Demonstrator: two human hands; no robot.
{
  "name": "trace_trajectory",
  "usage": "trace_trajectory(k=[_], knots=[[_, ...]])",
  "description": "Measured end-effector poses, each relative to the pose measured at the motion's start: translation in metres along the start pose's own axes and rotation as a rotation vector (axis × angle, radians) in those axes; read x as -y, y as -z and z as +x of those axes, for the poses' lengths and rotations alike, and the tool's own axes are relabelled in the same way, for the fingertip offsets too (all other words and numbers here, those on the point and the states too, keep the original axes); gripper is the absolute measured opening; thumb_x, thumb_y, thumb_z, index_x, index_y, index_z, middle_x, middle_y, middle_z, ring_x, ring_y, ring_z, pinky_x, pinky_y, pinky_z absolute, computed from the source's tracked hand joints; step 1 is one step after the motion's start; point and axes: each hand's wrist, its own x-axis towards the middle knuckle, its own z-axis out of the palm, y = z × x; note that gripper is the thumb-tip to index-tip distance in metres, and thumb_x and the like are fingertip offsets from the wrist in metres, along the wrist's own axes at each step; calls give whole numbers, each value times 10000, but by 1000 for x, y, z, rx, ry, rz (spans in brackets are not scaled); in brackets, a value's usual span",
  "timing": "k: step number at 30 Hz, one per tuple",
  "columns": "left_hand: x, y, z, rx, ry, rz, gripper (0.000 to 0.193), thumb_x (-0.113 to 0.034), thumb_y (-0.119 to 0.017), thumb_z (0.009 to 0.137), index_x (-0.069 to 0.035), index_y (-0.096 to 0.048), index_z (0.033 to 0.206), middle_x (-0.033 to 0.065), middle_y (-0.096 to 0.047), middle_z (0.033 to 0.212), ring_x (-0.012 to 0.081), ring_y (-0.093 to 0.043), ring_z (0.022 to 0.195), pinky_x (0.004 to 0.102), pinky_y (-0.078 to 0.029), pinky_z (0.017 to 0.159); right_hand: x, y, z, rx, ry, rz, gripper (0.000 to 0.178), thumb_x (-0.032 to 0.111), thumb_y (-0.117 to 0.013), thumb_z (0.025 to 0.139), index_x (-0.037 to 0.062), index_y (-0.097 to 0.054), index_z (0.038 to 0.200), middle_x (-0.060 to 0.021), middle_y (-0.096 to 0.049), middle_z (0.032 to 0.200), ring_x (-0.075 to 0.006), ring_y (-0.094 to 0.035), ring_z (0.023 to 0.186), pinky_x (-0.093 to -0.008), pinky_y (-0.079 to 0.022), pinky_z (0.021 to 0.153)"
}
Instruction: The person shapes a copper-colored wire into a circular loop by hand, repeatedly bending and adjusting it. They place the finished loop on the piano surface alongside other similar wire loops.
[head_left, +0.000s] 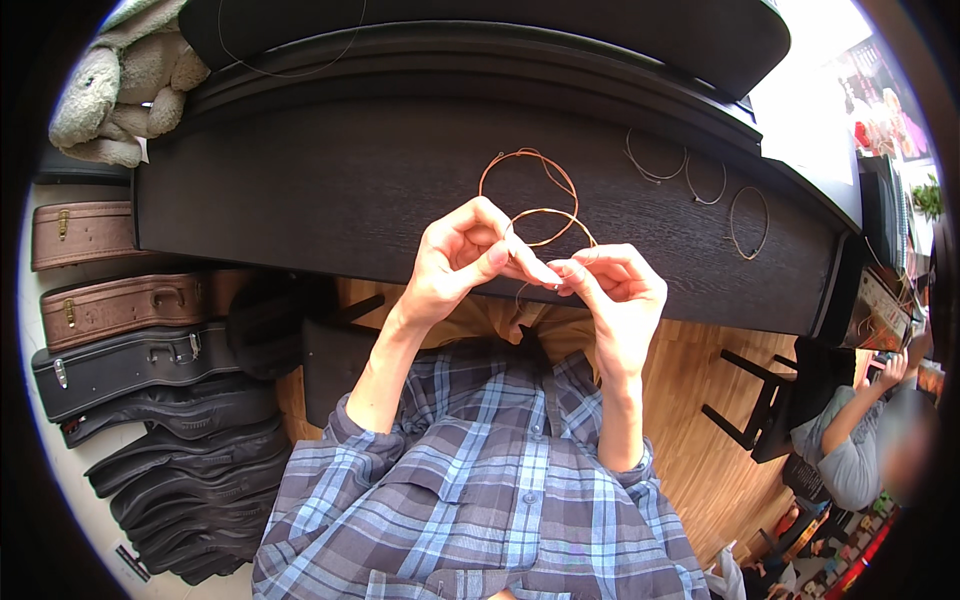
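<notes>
coiled string [540, 228] between both hands over piano lid [300, 190], instrument cases [120, 340] left

Where the hands [545, 265] pinch the coiled string [545, 225], their fingertips hide its end.

A dark piano [400, 170] stands over a wooden floor [700, 420]. Instrument cases [130, 340] lie stacked at the left, a plush toy [120, 90] sits on top, a black stool [760, 400] at right
</notes>
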Motion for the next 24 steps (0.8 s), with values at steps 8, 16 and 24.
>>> trace_trajectory(k=[8,16,24], knots=[[7,-7,-3,-83,-76,238,97,-20,-633,991,-16,-553,1045,129,-733,997,209,-725,980,329,-558,921,5,-4,-10,-81,-93,63,405,-16,-691,939,-15,-540,1315,-209,-746,1076,-183,-727,970,-284,-582,822],[13,-14,-6,-89,-146,463,109,51,-655,945,2,-599,1025,129,-756,952,207,-728,1002,355,-535,991,5,-17,-19,-159,-20,35,428,-12,-676,951,34,-445,1309,-227,-724,1146,-215,-713,1053,-322,-544,955],[11,-16,-5,-84,-116,440,111,62,-658,937,10,-618,1026,131,-762,951,209,-736,998,359,-537,994,3,-14,-14,-113,24,9,406,-23,-663,954,32,-439,1289,-205,-736,1086,-208,-714,1017,-330,-540,948]])
